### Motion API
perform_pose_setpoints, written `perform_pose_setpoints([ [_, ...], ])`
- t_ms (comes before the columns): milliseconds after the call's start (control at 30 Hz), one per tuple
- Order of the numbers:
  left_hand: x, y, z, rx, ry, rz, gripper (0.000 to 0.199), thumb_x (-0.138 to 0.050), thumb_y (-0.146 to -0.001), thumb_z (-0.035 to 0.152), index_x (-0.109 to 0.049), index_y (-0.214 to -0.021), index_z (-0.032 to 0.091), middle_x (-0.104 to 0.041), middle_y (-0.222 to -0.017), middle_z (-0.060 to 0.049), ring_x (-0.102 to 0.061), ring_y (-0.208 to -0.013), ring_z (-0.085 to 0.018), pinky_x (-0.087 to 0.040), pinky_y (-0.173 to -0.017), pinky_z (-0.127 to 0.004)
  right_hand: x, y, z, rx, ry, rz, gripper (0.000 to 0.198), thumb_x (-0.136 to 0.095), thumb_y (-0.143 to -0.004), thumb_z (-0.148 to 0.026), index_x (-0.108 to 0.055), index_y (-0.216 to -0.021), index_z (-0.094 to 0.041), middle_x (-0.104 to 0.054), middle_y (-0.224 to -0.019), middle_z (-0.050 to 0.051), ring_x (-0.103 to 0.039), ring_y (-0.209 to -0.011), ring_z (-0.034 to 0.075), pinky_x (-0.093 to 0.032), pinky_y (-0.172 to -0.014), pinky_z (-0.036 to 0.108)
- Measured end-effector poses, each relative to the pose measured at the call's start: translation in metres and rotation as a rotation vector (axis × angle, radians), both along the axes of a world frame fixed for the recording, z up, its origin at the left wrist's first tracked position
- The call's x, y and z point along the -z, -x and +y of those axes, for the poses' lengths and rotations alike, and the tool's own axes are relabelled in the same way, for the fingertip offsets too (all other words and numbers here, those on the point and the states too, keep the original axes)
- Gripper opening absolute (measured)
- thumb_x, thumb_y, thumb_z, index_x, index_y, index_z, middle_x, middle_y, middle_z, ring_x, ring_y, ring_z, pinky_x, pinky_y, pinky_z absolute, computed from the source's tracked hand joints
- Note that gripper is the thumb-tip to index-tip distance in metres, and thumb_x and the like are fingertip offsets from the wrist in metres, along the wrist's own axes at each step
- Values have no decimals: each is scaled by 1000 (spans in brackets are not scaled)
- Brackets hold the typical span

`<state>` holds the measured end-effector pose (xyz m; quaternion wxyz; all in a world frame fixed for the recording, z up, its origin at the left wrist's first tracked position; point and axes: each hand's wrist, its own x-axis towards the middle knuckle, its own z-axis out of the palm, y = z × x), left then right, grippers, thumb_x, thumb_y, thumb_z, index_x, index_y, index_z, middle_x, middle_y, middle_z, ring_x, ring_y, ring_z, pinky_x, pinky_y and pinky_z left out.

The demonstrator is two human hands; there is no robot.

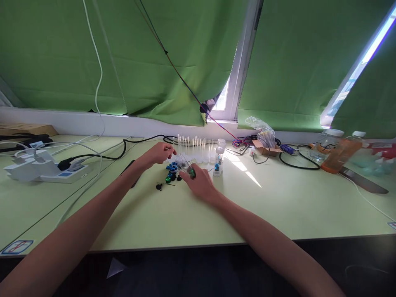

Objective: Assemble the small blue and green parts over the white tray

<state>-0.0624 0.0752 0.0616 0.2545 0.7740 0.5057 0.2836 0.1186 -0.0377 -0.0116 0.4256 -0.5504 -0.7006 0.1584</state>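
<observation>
My right hand (202,183) is closed around a small shiny green piece (192,173), from which thin rods stick up to the left. My left hand (161,153) is pinched just behind and left of it; whatever is between its fingertips is too small to make out. Below the left hand lies a cluster of blue pieces (172,166), with another green piece (168,180) and black bits among them. A black round piece (159,187) lies nearer me beside a thin rod. Clear tubes (198,150) stand in a row behind both hands. A clear container with blue parts (217,165) stands right of my right hand.
A white power strip (46,169) with plugs and cables is at the left. Toward the back right are a small cardboard box (265,149) with a plastic bag, a clear jar (324,144), an orange-filled bottle (343,152) and a knife-like blade (365,180). Green blinds (173,62) hang behind.
</observation>
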Motion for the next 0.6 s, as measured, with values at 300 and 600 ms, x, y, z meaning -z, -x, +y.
perform_pose_setpoints([
  [300, 21, -8, -3, 183, -180, 302, 31, -64, -66, 46, -75, -75, 18, -61, -55, 0, -50, -52, -13, -34, -51, -23, -7, 5, -11, -297, -79, -93, 34, -61, -83, -54, -60, -82, -20, -61, -80, 1, -54, -80, 16, -37, -74, 26],
  [600, 32, -27, 0, 350, -212, 415, 30, -66, -64, 40, -78, -85, 23, -70, -73, -3, -61, -69, -17, -40, -64, -24, -7, 4, -14, -428, -87, -160, 32, -65, -81, -52, -62, -81, -20, -57, -74, -1, -52, -71, 13, -35, -68, 25],
])
